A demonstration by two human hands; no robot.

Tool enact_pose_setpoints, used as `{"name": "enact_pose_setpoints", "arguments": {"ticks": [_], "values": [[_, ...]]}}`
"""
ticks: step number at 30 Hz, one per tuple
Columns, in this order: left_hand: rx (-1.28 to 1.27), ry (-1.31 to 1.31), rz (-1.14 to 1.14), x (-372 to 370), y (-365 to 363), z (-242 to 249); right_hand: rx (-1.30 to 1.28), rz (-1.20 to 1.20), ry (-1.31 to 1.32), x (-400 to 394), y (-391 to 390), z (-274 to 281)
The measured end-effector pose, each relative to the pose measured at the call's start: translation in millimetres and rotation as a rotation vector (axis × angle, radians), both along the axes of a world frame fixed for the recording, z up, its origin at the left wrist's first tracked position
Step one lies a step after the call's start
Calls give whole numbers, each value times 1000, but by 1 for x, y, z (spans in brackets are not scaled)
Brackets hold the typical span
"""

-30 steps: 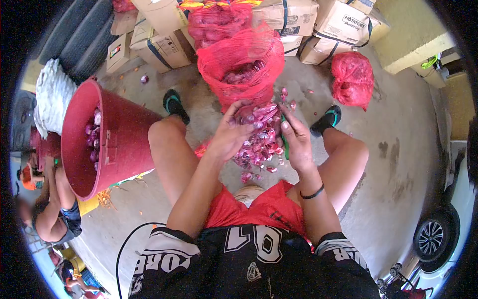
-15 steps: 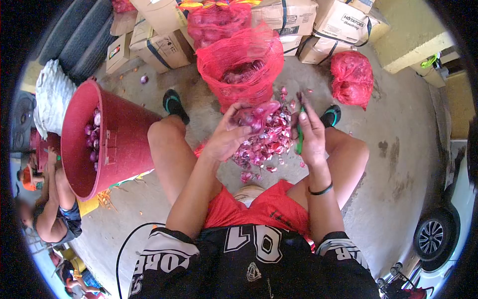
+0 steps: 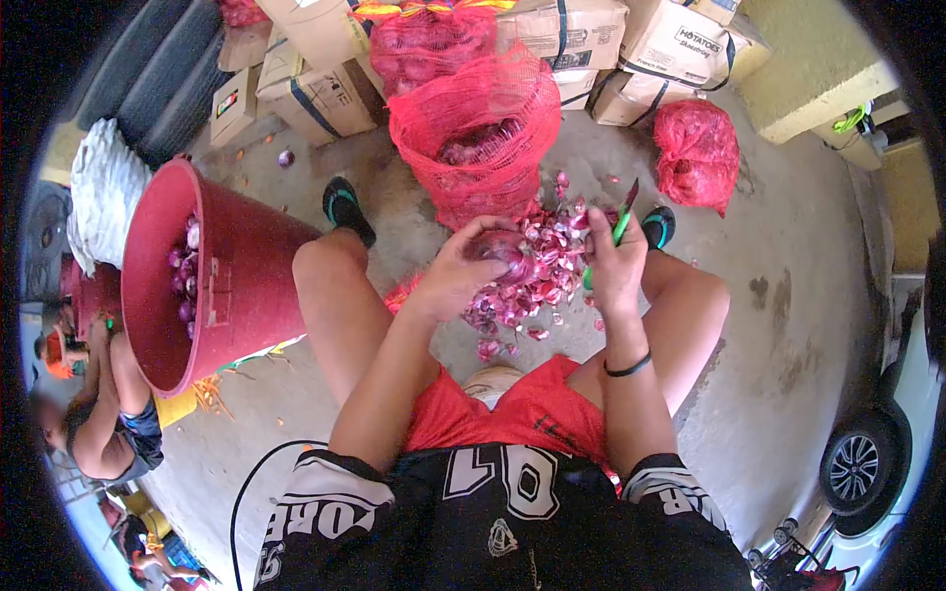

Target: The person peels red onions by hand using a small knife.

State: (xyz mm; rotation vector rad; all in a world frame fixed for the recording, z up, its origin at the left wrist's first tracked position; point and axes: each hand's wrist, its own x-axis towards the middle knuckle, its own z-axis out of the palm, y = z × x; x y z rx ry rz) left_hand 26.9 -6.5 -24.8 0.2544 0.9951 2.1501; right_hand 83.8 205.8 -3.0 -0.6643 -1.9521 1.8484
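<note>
My left hand [image 3: 455,273] is wrapped round a purple-red onion [image 3: 505,254], above a heap of onion skins [image 3: 527,295] on the floor between my legs. In my right hand [image 3: 617,264] is a knife [image 3: 623,221] with a green handle, its dark blade pointing up and away from the onion. A bit of peel shows at the right thumb. Just beyond the hands stands an open red mesh sack [image 3: 473,187] with onions inside.
A large red tub [image 3: 251,286] with onions leans at the left, near a seated co-worker [image 3: 103,414]. Cardboard boxes [image 3: 562,39] line the back. A filled red sack [image 3: 696,158] lies right of my foot; a car wheel [image 3: 855,468] is far right.
The onion in my left hand has turned and shows a rounder side. My right hand has turned, so the knife blade now tilts outward to the right, and the fingers are more curled.
</note>
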Motion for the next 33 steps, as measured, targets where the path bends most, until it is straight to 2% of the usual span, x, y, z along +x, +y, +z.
{"name": "enact_pose_setpoints", "arguments": {"ticks": [2,5,6,9,10,13,17,20,25,30,33], "values": [[51,-29,5,-3,-4,-10,-35,-8,-54,0,15,-8],[80,-121,141,-4,1,-4,385,120,-57,1,9,-14],[104,-158,169,-5,2,-2,371,200,-115,6,-1,-8],[140,-200,236,-7,2,-1,521,313,11,10,-23,-25],[130,-170,241,-7,2,-3,353,392,12,13,-27,-20],[106,-124,273,-7,4,-6,212,479,-31,19,-36,2],[103,-87,325,-7,6,-8,197,512,-19,21,-39,-4],[-17,32,363,-6,8,-10,237,534,48,22,-42,0],[-26,5,356,-6,6,-16,359,581,100,23,-46,6],[-22,-65,323,-6,7,-11,303,596,0,24,-42,10],[31,-153,290,-5,5,-2,322,619,38,22,-40,7]]}}
